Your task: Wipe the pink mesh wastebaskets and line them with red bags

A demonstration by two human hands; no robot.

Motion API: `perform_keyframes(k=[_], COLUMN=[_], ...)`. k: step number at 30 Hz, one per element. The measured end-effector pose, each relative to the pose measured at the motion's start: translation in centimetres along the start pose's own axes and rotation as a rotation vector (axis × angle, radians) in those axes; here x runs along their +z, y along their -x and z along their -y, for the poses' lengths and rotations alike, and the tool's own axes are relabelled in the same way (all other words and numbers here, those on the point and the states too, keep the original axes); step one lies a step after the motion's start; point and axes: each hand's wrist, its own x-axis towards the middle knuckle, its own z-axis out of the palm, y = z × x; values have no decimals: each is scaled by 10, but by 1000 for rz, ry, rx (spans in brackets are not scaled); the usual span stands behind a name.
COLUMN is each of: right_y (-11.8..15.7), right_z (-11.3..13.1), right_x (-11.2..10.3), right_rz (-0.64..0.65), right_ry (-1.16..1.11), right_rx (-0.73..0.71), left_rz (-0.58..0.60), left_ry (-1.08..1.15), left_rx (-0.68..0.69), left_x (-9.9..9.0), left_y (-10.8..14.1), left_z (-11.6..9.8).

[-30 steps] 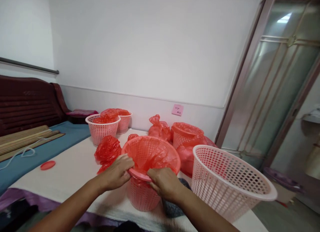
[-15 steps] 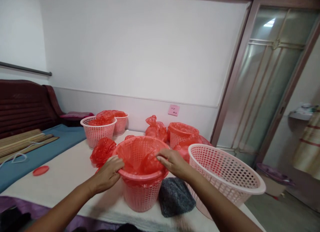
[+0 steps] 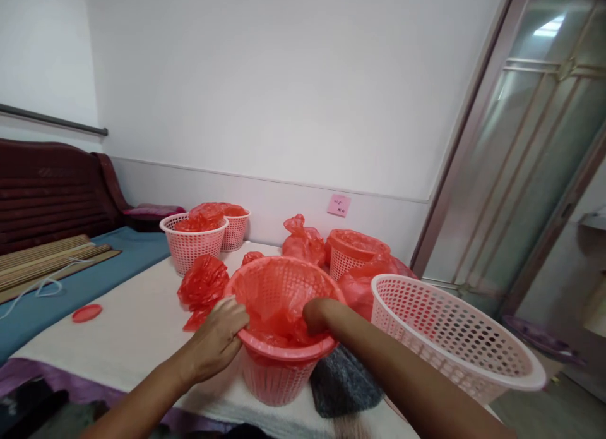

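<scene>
A pink perforated basket (image 3: 279, 382) lined with a red plastic bag (image 3: 279, 287) stands upright in front of me. My left hand (image 3: 221, 335) is closed on the left side of its rim, over the bag's folded edge. Inside the basket, my right hand (image 3: 318, 318) reaches down at the right side; its fingers are hidden by the wrist and the red plastic. A dark grey cloth-like item (image 3: 343, 382) lies beside the basket, under my right forearm. Crumpled red plastic (image 3: 203, 284) lies just left of the basket.
An unlined pale pink basket (image 3: 454, 325) stands at the right. Bag-filled baskets (image 3: 194, 246) are at the back left, a lined one (image 3: 350, 262) and a tied red bag (image 3: 303, 240) at the back. A red disc (image 3: 87, 312) lies left.
My right hand has moved from the rim area down into the basket. My left hand keeps its hold at the rim. The view has shifted slightly, so the objects on the right appear farther right.
</scene>
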Motion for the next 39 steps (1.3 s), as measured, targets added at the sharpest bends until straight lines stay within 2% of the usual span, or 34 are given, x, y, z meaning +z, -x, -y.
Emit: perform_keyframes(k=[3,4,6,10,14,18,21,23,25,27,29,31,34,39], right_y=[2,5,13,40,79,124,149,158,159,154,145,135,121,109], right_z=[-12,-14,-16,-10,2,8,4,-4,-16,-30,-46,-59,-70,-76], right_x=[-9,-16,-32,-57,-53,-25,12,45,85,127,166,195,211,193], right_rz=[78,69,-16,-281,-427,-721,-900,-912,-880,-818,-841,-822,-764,-667], right_ry=[62,70,58,-49,-172,-352,-489,-570,-578,-530,-489,-398,-282,-158], right_rx=[-11,-29,-79,-166,-256,-326,-238,-156,-129,-137,-114,-120,-66,168], left_rz=[-10,-13,-18,-14,-9,-9,-8,-13,-66,-131,-158,-152,-154,-120], left_ry=[7,8,7,-1,-13,-35,-59,-104,-229,-395,-504,-541,-576,-643], left_rx=[2,2,-1,-6,-1,7,21,45,73,96,93,74,92,220], left_x=[2,3,5,7,7,4,1,2,2,1,-3,-9,-17,-10], left_y=[-7,-10,-14,-19,-19,-16,-14,-12,-10,-6,-1,6,15,15], left_z=[0,1,3,8,8,4,1,1,2,3,2,0,-4,-3])
